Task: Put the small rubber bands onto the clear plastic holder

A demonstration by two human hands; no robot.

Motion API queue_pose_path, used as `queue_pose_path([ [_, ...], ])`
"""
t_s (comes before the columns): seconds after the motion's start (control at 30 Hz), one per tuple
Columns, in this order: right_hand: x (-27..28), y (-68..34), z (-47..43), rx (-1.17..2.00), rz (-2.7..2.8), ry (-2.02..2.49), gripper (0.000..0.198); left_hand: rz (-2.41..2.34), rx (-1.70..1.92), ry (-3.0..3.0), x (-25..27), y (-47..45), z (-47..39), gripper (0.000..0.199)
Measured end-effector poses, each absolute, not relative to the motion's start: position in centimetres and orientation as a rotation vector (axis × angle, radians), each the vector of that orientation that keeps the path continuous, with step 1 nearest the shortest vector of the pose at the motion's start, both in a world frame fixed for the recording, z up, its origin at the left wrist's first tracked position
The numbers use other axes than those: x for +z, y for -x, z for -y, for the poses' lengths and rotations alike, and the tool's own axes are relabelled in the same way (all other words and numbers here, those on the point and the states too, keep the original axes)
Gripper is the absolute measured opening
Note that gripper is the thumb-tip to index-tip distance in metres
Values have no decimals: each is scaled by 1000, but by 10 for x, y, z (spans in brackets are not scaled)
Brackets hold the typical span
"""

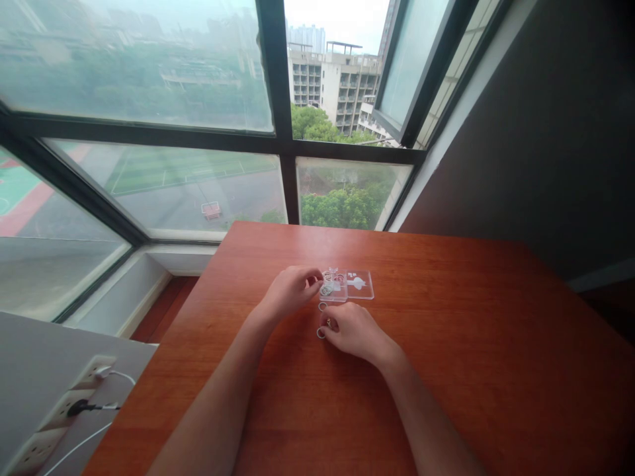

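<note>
A small clear plastic box point(337, 297) stands on the table with its lid point(368, 284) folded out flat to the right, a white print on it. Several thin rings point(326, 289) lie inside, mostly pale, with a reddish one among them. My left hand point(292, 291) is at the box's left side, thumb and curled fingertips against its edge. Just in front of the box lies one pale ring point(323, 307). My right hand point(358, 332) is closed in a pinch nearer to me, its fingertips at another pale ring point(321, 333). Something small and gold-coloured point(329, 322) shows between those fingers.
The reddish-brown wooden table point(446, 344) reaches up to dark-framed windows point(288, 149), one pane swung outward. On the left, below the table's edge, are wall sockets point(64, 406) with plugs and cables. A dark wall point(536, 132) rises on the right.
</note>
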State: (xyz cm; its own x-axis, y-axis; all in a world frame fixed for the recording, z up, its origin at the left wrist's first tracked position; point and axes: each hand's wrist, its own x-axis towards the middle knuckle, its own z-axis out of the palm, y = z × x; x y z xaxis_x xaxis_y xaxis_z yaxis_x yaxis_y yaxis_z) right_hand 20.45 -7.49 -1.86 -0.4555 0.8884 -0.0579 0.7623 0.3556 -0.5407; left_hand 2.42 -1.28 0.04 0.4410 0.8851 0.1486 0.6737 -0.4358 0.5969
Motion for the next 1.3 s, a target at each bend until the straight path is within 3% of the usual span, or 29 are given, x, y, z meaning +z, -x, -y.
queue_pose_path([
  [0.5,-19,-217,59,722,1666,1432,12,-1052,612,-1989,8,-35,19,26],
  [0.83,-20,-220,59,697,1661,1459,11,-1160,698,-2088,1,-33,15,16],
  [1.3,-17,-225,58,690,1716,1504,17,-1349,658,-2212,-3,-27,13,17],
])
